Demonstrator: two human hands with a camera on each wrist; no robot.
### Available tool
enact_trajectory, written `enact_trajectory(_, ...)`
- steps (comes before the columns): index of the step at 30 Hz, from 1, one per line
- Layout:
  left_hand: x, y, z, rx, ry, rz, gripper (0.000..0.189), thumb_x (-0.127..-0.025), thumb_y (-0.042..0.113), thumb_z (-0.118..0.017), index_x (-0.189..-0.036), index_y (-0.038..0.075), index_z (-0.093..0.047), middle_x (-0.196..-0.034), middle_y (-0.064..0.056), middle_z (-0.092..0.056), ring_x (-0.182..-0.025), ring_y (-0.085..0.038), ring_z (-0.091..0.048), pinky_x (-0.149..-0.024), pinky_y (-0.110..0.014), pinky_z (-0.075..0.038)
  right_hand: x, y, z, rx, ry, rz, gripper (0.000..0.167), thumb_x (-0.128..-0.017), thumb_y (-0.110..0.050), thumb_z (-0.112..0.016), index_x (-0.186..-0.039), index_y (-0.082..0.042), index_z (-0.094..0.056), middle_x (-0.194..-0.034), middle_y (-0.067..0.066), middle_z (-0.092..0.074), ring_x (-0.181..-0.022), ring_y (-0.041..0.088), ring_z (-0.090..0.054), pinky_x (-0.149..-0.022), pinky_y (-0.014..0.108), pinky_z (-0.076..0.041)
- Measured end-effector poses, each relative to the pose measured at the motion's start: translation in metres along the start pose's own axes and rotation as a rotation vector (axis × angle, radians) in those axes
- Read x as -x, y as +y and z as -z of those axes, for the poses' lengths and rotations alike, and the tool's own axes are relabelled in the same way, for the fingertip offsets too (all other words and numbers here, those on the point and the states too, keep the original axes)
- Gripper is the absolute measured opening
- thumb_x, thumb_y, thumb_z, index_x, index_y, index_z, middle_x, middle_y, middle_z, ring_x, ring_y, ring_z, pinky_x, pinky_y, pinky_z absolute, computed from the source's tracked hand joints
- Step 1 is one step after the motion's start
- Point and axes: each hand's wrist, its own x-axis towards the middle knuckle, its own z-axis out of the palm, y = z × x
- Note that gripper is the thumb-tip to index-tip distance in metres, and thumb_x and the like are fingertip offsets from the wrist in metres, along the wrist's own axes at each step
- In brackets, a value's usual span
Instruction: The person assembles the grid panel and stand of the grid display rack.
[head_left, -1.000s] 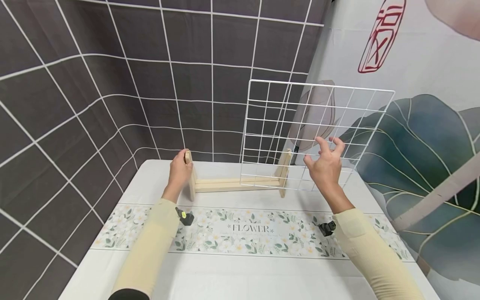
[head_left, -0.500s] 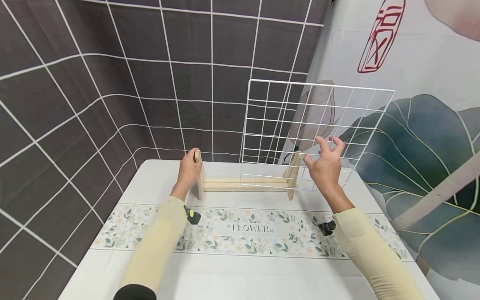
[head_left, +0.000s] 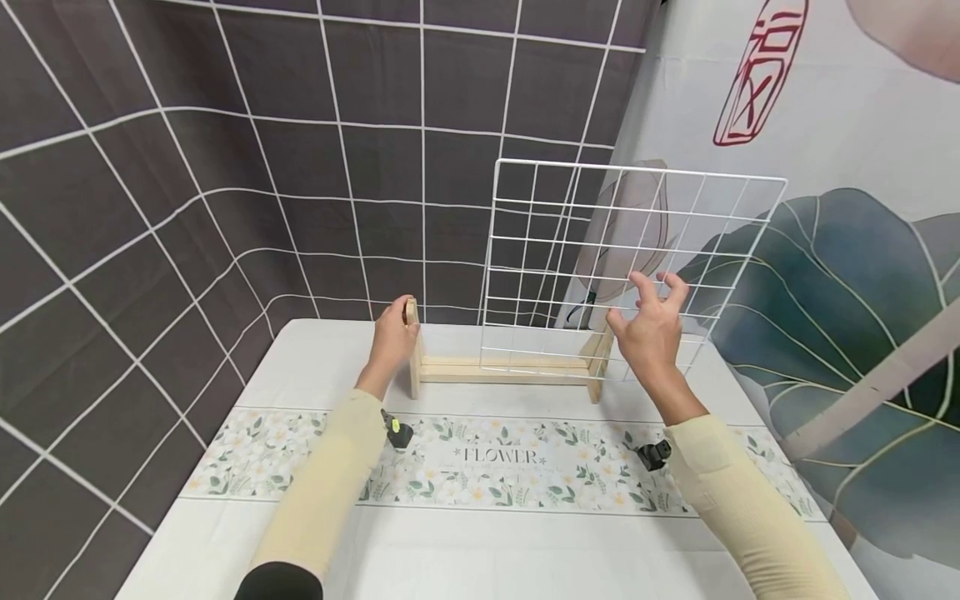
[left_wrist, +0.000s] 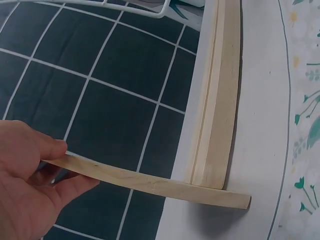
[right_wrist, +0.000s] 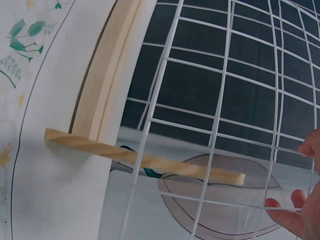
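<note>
My left hand (head_left: 393, 337) pinches the upper part of the left end panel (left_wrist: 150, 184) of a pale wooden stand (head_left: 450, 371), thumb on one side and fingers on the other. Two long rails (left_wrist: 215, 100) join its end panels near the bottom. In my right hand (head_left: 651, 333) is a white wire grid panel (head_left: 637, 169), its fingers curled at the wires. The grid stands upright, slightly tilted, and overlaps the stand's right half in the head view. Behind its wires, the right end panel (right_wrist: 100, 148) shows in the right wrist view.
The stand is on a white table cover (head_left: 450, 550) with a flowered band (head_left: 480, 467) across it. Dark gridded cloth (head_left: 300, 158) hangs at the back and left; a curtain with large painted leaves (head_left: 840, 275) hangs at the right.
My left hand has moved to the right, and the wooden stand has slid right with it, under the grid. My right hand and the grid have stayed almost still.
</note>
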Motion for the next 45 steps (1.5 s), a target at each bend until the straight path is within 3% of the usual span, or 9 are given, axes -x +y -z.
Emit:
enact_trajectory(18,0.003,0.017,-0.023,0.033,-0.044,-0.036,0.057,-0.098,0.002,-0.06,-0.152,0.003,-0.042,-0.143,-0.026,-0.054,-0.132,-0.04,-0.057,-0.113,-0.049,-0.047,0.0,-0.006,0.0,-0.013,0.004,-0.005,0.055,-0.081,-0.007,-0.076,-0.134,-0.01,-0.06,-0.145,0.022,-0.038,-0.102,0.04,-0.068,-0.066,0.051,-0.049)
enact_trajectory(26,0.003,0.017,-0.032,0.012,-0.054,-0.068,0.056,-0.098,0.004,-0.063,-0.15,0.005,-0.044,-0.138,-0.023,-0.058,-0.128,-0.037,-0.059,-0.111,-0.048,-0.049,-0.001,-0.011,-0.001,-0.022,-0.008,-0.021,0.056,-0.082,-0.007,-0.076,-0.135,-0.011,-0.059,-0.147,0.022,-0.037,-0.104,0.039,-0.067,-0.068,0.05,-0.05)
enact_trajectory(34,0.002,0.016,-0.034,0.0,-0.055,-0.071,0.056,-0.099,0.005,-0.062,-0.151,0.006,-0.042,-0.139,-0.024,-0.057,-0.129,-0.038,-0.059,-0.11,-0.048,-0.049,-0.019,-0.027,0.0,-0.06,0.054,0.034,0.053,-0.08,-0.007,-0.076,-0.131,-0.011,-0.061,-0.143,0.023,-0.04,-0.095,0.036,-0.066,-0.062,0.05,-0.043)
enact_trajectory(39,0.002,0.016,-0.035,0.004,-0.052,-0.068,0.057,-0.098,0.004,-0.062,-0.151,0.006,-0.042,-0.138,-0.024,-0.057,-0.129,-0.039,-0.059,-0.11,-0.049,-0.049,-0.03,-0.039,0.0,-0.073,0.066,0.043,0.052,-0.08,-0.008,-0.075,-0.13,-0.012,-0.062,-0.145,0.022,-0.041,-0.096,0.036,-0.067,-0.063,0.051,-0.044)
enact_trajectory(45,0.002,0.014,-0.036,-0.002,-0.054,-0.068,0.057,-0.099,0.006,-0.061,-0.152,0.006,-0.041,-0.138,-0.023,-0.057,-0.129,-0.038,-0.059,-0.111,-0.048,-0.048,-0.043,-0.051,-0.003,-0.065,0.082,0.061,0.053,-0.08,-0.007,-0.073,-0.131,-0.012,-0.062,-0.144,0.022,-0.04,-0.088,0.035,-0.064,-0.059,0.045,-0.039)
